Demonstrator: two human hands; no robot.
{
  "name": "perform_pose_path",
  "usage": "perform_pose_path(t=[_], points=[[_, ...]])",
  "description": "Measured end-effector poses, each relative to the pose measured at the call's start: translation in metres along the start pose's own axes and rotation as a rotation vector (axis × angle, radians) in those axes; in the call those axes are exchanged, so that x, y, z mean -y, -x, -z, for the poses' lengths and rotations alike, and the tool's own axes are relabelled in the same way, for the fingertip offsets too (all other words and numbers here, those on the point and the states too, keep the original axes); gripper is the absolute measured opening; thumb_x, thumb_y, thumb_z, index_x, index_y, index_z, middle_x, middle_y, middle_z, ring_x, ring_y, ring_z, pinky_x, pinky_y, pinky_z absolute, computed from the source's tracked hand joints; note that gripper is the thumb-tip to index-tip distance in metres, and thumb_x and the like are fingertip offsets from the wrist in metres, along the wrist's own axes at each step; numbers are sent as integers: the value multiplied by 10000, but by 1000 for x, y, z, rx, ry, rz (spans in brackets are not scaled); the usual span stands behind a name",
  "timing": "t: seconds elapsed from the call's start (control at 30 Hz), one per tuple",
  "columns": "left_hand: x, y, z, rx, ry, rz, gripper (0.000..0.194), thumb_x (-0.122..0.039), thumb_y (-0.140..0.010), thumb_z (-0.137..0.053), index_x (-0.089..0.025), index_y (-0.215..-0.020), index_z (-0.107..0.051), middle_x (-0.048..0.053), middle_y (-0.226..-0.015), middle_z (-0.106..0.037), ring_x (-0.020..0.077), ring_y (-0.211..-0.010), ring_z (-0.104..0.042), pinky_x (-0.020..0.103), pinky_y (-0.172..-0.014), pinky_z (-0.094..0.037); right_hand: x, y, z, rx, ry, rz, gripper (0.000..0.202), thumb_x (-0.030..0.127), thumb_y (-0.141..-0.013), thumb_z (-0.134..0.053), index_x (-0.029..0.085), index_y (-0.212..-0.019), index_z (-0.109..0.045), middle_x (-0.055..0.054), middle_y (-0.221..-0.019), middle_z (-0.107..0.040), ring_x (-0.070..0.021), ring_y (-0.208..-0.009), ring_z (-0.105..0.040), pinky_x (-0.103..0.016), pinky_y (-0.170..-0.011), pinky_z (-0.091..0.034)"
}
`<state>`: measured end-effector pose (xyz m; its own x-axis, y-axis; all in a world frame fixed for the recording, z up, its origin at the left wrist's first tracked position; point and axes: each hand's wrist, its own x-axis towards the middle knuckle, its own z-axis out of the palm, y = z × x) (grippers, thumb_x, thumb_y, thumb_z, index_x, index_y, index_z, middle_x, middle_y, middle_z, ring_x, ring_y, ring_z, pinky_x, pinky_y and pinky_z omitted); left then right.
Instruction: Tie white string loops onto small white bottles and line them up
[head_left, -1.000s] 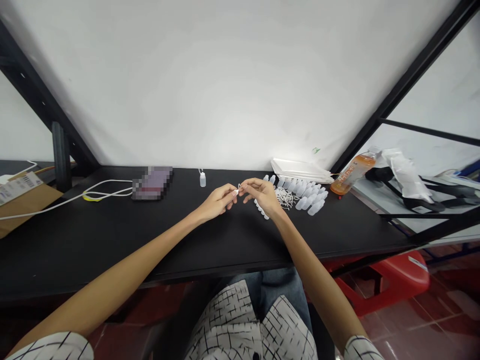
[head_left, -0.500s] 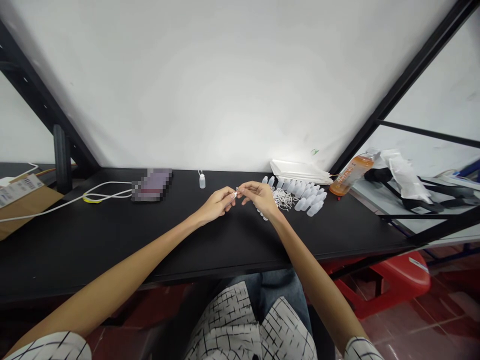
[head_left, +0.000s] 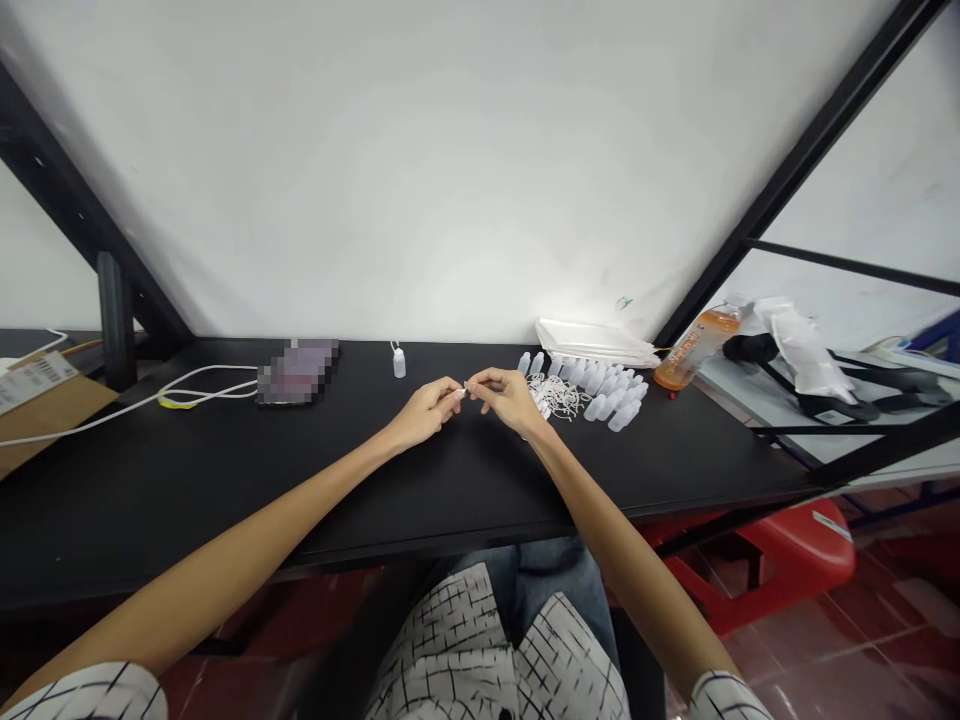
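My left hand [head_left: 427, 414] is closed in a pinch on a small white piece [head_left: 462, 392], just above the black table. Its exact kind is too small to make out. Fingertips of my right hand [head_left: 510, 400] are pinched at the right end of that piece, almost meeting the left ones; what they grip is mostly hidden. Beyond the left hand stands one small translucent bottle [head_left: 399, 363] with a white string loop at its top. Right of my right hand lies a pile of white string loops [head_left: 559, 397], with several small translucent bottles [head_left: 615, 385] around it.
A stack of white sheets [head_left: 596, 342] lies against the wall. To its right leans an orange drink bottle [head_left: 697, 348]. A blurred-out phone-like object [head_left: 298, 372] and a white cable [head_left: 214, 380] are at left, a cardboard package [head_left: 56, 405] farther left. A red stool [head_left: 802, 560] stands below right.
Both hands stay together at nearly the same spot, with the fingertips shifted slightly. The whole view has moved a little. The bottles and string loops remain in place.
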<state>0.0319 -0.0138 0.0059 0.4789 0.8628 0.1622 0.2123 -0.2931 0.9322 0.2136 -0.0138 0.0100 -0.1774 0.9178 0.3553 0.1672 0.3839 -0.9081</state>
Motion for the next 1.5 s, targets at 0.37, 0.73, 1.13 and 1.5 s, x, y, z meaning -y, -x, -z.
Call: perform_pose_path(t=[0.37,0.73,1.13,1.5], points=[[-8,0,2,-89,-220,-148,293,-426,-965,-432,-182,-946,-593,9,-748,-592,129,-627,-537,252,-605,-442,7,0,-1,-87,-54,37,286,435,-751,-715,156,-808,-684,-52,-778,-672,-156,-669,-646,-213,-440,-496],[1,-6,15,-117,-548,-243,279,-329,-894,-534,-182,-1081,-679,87,-1060,-708,225,-945,-636,336,-836,-470,10,4,-4,-107,-11,77,253,411,-784,-691,161,-824,-679,-51,-817,-662,-140,-645,-643,-213,-441,-472],[13,-14,22,-237,-580,-121,142,-308,-798,-649,-184,-867,-657,43,-871,-695,192,-780,-617,297,-739,-477,7,6,-6,-100,276,153,238,386,-907,-558,205,-1018,-665,-59,-987,-666,-116,-615,-648,-236,-506,-480],[13,-23,33,-417,-902,282,239,-431,-828,-635,-212,-863,-722,86,-1041,-727,291,-974,-655,328,-729,-466,15,8,-5,-132,481,256,281,405,-923,-553,195,-794,-689,-79,-912,-664,-156,-663,-604,-309,-646,-512]])
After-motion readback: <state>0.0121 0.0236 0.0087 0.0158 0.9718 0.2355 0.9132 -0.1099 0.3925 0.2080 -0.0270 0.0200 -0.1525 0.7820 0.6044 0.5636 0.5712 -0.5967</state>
